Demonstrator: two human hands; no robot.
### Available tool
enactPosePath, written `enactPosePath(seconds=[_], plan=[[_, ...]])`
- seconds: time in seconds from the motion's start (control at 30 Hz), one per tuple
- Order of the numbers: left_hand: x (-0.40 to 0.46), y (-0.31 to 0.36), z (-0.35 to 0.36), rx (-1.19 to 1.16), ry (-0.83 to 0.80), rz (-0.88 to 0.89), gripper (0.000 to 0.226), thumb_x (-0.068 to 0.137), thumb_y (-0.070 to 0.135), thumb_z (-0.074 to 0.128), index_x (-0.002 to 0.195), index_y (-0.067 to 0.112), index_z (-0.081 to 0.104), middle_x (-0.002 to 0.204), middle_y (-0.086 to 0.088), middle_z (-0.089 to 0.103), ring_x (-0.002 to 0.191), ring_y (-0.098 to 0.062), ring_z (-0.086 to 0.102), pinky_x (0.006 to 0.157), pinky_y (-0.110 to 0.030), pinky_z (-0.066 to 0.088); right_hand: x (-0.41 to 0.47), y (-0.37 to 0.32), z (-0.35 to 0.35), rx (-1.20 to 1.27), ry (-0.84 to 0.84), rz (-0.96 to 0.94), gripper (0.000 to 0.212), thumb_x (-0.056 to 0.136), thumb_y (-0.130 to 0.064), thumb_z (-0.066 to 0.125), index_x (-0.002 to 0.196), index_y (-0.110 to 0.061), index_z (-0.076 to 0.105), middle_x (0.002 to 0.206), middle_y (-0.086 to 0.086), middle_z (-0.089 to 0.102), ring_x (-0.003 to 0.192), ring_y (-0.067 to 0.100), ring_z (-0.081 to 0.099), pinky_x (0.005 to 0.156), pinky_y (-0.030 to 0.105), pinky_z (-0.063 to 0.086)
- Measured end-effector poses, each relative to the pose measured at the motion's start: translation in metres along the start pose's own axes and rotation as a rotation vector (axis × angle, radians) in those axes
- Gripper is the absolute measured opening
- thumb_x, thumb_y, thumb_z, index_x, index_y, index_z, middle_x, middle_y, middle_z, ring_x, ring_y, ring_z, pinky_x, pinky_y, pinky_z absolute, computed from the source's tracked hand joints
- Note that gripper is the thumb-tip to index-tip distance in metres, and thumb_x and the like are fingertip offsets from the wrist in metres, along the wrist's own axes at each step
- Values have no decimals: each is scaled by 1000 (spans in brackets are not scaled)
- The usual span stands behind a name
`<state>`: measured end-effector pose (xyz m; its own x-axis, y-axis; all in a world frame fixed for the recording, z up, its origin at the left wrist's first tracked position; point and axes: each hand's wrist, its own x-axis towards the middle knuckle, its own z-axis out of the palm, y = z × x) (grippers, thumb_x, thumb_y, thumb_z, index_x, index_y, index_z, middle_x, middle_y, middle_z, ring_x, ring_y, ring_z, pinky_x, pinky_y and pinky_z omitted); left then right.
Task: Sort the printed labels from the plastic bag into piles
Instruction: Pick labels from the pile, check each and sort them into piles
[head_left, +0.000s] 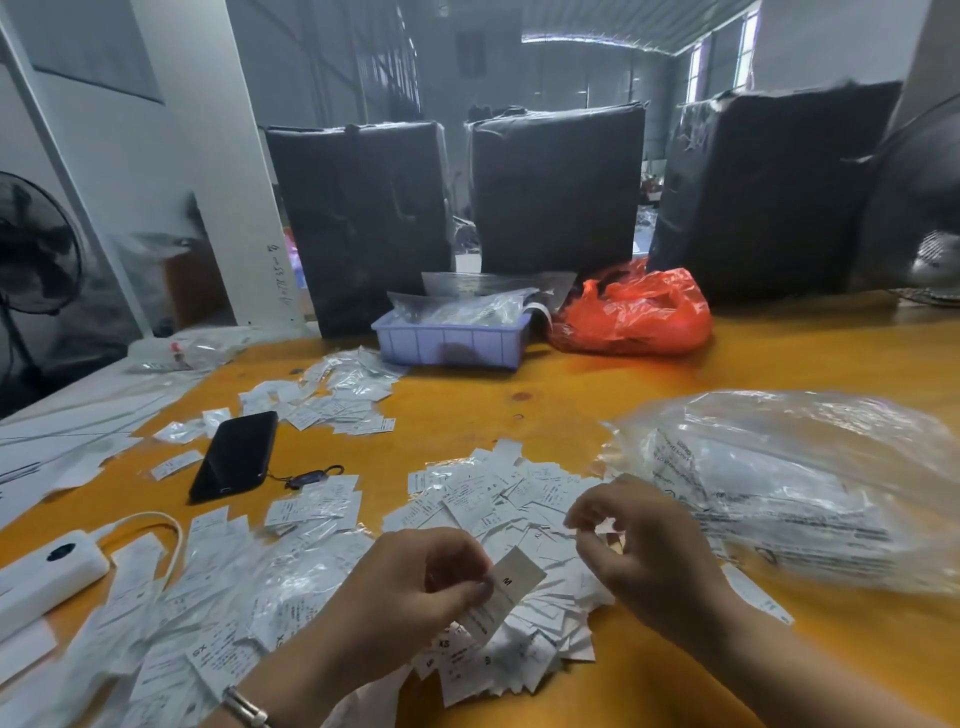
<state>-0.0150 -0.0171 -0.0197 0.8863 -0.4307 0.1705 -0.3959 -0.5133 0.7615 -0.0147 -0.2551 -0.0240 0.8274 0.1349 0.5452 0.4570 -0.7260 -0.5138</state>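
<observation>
My left hand (415, 587) pinches a white printed label (506, 587) marked "M" above a big heap of loose labels (498, 509) on the orange table (649, 374). My right hand (644, 551) hovers just right of it, fingers curled, thumb and forefinger close together; whether it holds anything I cannot tell. A large clear plastic bag (800, 483) full of labels lies to the right. More label piles lie at the left (208, 597) and further back (337, 400).
A black phone (234, 457) and a white power bank (47, 571) with its cable lie at the left. A purple tray (447, 343) of bagged items and a red plastic bag (634, 312) stand behind, before three black wrapped bales (556, 187).
</observation>
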Motion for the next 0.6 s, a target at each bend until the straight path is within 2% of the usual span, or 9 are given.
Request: enactPosePath(seconds=[0.07, 0.13, 0.17, 0.27, 0.33, 0.43, 0.5, 0.6], plan=[[0, 0, 0, 0, -2, -8, 12, 86, 18, 75, 82, 30, 72, 76, 7, 72, 69, -6, 64, 65, -20, 51, 5, 5, -3, -136, 59, 10, 16, 72, -2, 70, 66, -16, 67, 62, -7, 61, 61, 12, 54, 52, 32, 47], [0, -1, 0, 8, -2, -13, 11, 86, 18, 74, 81, 28, 73, 76, 7, 72, 70, -7, 65, 66, -21, 52, 11, 12, -5, -275, 91, 48, 18, 74, 0, 67, 62, -12, 63, 58, 0, 59, 58, 18, 52, 52, 34, 45], [0, 0, 0, 16, -4, -13, 10, 86, 18, 74, 82, 27, 73, 77, 8, 72, 71, -8, 65, 66, -21, 52, 14, 17, -8, -353, 95, 88, 16, 77, -1, 63, 64, -12, 63, 61, 2, 60, 61, 21, 52, 56, 35, 45], [0, 0, 0, 30, 6, -9, 9, 87, 18, 74, 83, 26, 73, 78, 8, 72, 72, -11, 66, 67, -22, 53, 23, 31, -15, -563, 36, 269, 17, 84, -7, 49, 89, -17, 62, 90, 0, 61, 87, 22, 52, 74, 34, 37], [0, 0, -1, 31, 21, -7, 12, 87, 18, 74, 81, 28, 73, 77, 6, 72, 71, -11, 65, 66, -22, 52, 27, 39, -20, -629, 35, 371, 19, 85, -12, 49, 100, -23, 55, 103, -2, 58, 99, 21, 49, 75, 33, 31], [-1, -1, -1, 35, 34, 3, 20, 86, 18, 74, 76, 35, 71, 73, 10, 70, 66, -3, 61, 63, -18, 48, 30, 50, -24, -726, -21, 485, 28, 90, -17, 48, 117, -23, 45, 122, 2, 50, 115, 24, 43, 83, 34, 33], [-1, -2, -1, 42, 34, 8, 18, 86, 18, 74, 77, 34, 71, 73, 10, 70, 66, -3, 60, 63, -18, 48, 31, 57, -25, -756, -91, 546, 33, 92, -12, 38, 124, -19, 43, 126, 5, 47, 117, 25, 43, 88, 35, 35], [-1, -2, -1, 46, 35, 11, 14, 86, 20, 74, 79, 31, 72, 74, 11, 70, 67, -7, 61, 64, -21, 50, 29, 62, -27, -740, -138, 540, 34, 93, -11, 37, 122, -18, 52, 122, 6, 48, 112, 26, 47, 87, 34, 38]])
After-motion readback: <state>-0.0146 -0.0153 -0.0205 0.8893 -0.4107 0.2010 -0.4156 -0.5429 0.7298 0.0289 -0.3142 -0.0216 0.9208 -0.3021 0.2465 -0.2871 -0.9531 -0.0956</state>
